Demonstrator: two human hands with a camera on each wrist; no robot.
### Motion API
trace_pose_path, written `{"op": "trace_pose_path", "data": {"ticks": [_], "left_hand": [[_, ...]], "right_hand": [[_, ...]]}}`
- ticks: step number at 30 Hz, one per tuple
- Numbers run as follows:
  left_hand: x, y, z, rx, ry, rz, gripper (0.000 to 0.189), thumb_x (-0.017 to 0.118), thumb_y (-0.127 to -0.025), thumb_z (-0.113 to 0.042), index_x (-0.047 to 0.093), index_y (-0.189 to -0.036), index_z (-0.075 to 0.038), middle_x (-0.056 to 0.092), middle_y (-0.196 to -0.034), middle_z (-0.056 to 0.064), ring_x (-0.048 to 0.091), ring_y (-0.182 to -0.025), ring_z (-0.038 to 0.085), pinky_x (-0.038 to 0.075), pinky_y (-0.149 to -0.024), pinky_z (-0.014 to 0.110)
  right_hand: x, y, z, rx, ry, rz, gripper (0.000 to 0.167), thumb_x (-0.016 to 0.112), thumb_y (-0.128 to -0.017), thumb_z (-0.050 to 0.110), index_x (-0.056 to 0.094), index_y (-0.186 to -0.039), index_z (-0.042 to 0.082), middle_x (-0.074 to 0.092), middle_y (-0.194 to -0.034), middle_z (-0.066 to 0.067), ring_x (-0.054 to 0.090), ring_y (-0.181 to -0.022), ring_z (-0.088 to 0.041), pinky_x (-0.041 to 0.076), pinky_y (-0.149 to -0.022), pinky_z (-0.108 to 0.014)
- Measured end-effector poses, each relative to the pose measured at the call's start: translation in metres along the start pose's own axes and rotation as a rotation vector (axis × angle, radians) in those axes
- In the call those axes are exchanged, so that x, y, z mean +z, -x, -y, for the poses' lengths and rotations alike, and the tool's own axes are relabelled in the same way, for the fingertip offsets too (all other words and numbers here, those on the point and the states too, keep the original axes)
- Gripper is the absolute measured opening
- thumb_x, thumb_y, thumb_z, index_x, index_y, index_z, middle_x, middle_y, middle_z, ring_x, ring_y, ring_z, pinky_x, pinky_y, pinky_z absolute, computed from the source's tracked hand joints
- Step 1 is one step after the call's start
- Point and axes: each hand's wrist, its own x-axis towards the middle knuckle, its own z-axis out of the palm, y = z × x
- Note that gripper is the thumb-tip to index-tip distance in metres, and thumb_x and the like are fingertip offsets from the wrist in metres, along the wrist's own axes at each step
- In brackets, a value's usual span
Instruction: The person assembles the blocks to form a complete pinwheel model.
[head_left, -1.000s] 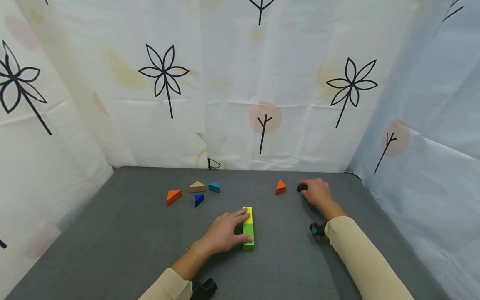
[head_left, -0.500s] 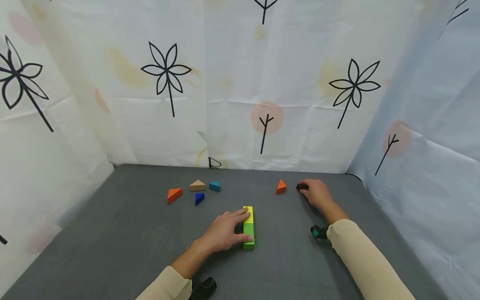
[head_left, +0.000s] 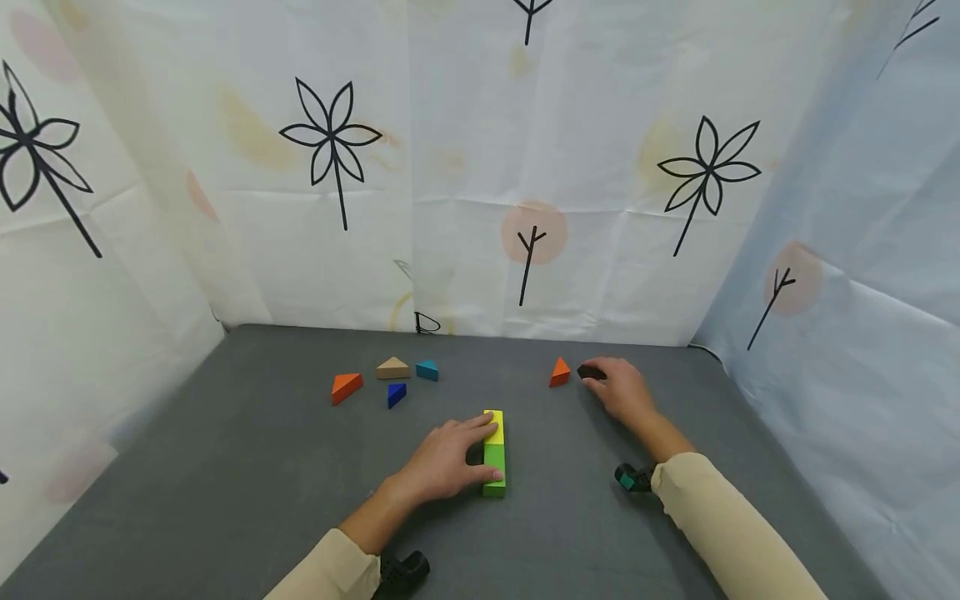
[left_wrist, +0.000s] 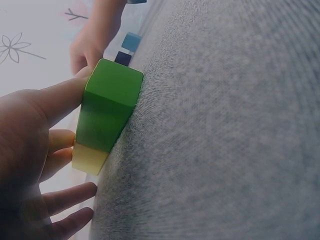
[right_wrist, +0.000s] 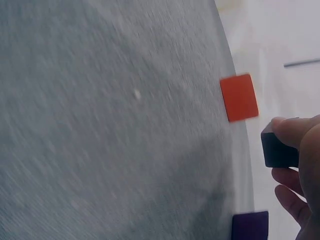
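Note:
In the head view a yellow block and a green block lie end to end in one line on the dark grey table. My left hand rests on both: the fingers reach over the yellow one and the thumb touches the green one. The left wrist view shows that thumb on the green block, with the fingers fairly straight. Farther right, my right hand pinches a small black block between thumb and fingers. In the right wrist view the black block appears raised off the table.
An orange triangular block stands just left of the right hand. Back left are another orange triangle, a wooden triangle, a teal one and a blue one. A dark purple block shows in the right wrist view.
My right hand has moved left with the black block, closer to the orange triangle. The left hand and the yellow and green blocks have stayed put.

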Motion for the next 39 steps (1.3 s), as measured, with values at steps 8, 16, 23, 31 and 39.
{"op": "trace_pose_path", "data": {"ticks": [8,16,23,31,39], "left_hand": [[-0.001,0.000,-0.001,-0.008,0.011,0.016,0.073,0.068,-0.084,-0.057,0.050,-0.144,-0.021,0.039,-0.152,-0.004,0.044,-0.129,0.027,0.033,-0.103,0.053],[-0.001,0.000,-0.001,-0.012,0.003,0.008,0.072,0.069,-0.084,-0.056,0.050,-0.144,-0.021,0.039,-0.152,-0.005,0.043,-0.130,0.027,0.033,-0.103,0.053],[0.000,-0.001,-0.002,-0.015,0.005,0.008,0.073,0.068,-0.084,-0.057,0.050,-0.144,-0.022,0.039,-0.152,-0.006,0.043,-0.130,0.026,0.033,-0.104,0.053],[0.001,-0.002,-0.001,-0.017,0.000,0.008,0.072,0.068,-0.084,-0.057,0.050,-0.144,-0.022,0.040,-0.151,-0.005,0.044,-0.129,0.026,0.034,-0.103,0.053],[0.001,-0.002,-0.002,-0.023,0.001,0.007,0.072,0.068,-0.083,-0.058,0.051,-0.144,-0.022,0.041,-0.151,-0.005,0.045,-0.127,0.025,0.035,-0.102,0.052]], "right_hand": [[0.008,0.003,0.018,-0.027,-0.048,-0.013,0.033,0.073,-0.088,0.015,0.067,-0.117,0.000,0.067,-0.108,-0.017,0.059,-0.099,-0.035,0.046,-0.086,-0.052],[0.020,0.003,0.035,-0.070,-0.042,-0.031,0.034,0.075,-0.087,0.016,0.068,-0.115,-0.002,0.067,-0.106,-0.018,0.061,-0.098,-0.035,0.047,-0.084,-0.051],[0.027,0.004,0.049,-0.067,-0.056,-0.018,0.032,0.076,-0.086,0.019,0.070,-0.113,0.004,0.068,-0.103,-0.016,0.062,-0.094,-0.032,0.048,-0.082,-0.050],[0.033,0.002,0.068,-0.039,-0.137,0.007,0.032,0.075,-0.087,0.021,0.071,-0.114,0.006,0.069,-0.108,-0.012,0.063,-0.096,-0.031,0.049,-0.082,-0.048],[0.041,-0.002,0.080,0.014,-0.206,0.040,0.032,0.076,-0.086,0.022,0.071,-0.114,0.006,0.069,-0.106,-0.010,0.064,-0.095,-0.027,0.050,-0.082,-0.046]]}}
